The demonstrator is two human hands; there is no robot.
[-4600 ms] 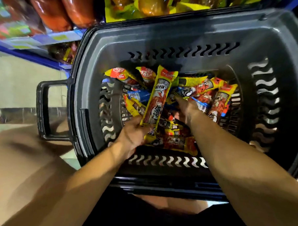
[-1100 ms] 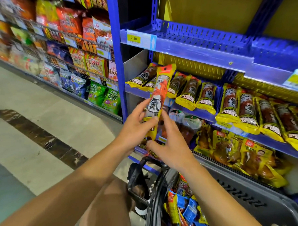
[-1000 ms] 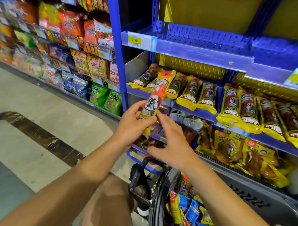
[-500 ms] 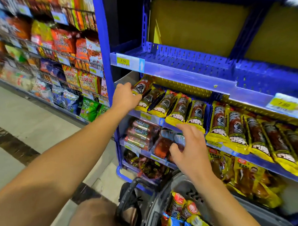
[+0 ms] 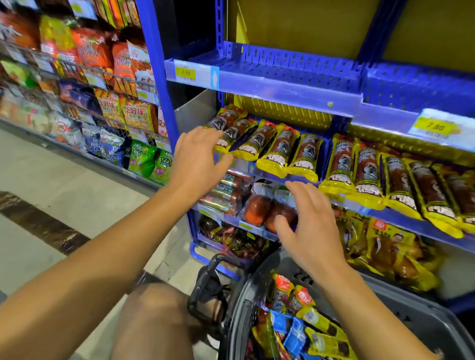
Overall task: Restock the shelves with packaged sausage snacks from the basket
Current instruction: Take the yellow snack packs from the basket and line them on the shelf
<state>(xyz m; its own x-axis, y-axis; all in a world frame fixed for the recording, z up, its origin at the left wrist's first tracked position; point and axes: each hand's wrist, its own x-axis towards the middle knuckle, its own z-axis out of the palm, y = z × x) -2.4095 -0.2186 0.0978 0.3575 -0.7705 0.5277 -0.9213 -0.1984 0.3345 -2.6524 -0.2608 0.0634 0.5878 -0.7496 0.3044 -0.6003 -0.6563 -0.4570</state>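
A row of yellow-and-red packaged sausage snacks (image 5: 262,142) lies on the blue middle shelf (image 5: 400,218). My left hand (image 5: 197,159) hovers open at the row's left end, fingertips touching the leftmost packs. My right hand (image 5: 307,226) is open and holds nothing, spread in front of the shelf below. The grey basket (image 5: 420,321) sits at the bottom right, with several sausage packs (image 5: 306,327) in red, yellow and blue inside.
The top blue shelf (image 5: 290,73) carries price tags (image 5: 185,72) and no goods. Lower shelves hold round red sausages (image 5: 259,209) and yellow bags (image 5: 388,246). Snack bags (image 5: 107,73) fill the rack to the left. My knee (image 5: 154,323) is beside the basket handle (image 5: 207,290).
The sausage pack I held in both hands has gone onto the left end of the middle shelf's row. My left hand has drawn back a little; both hands now hold nothing.
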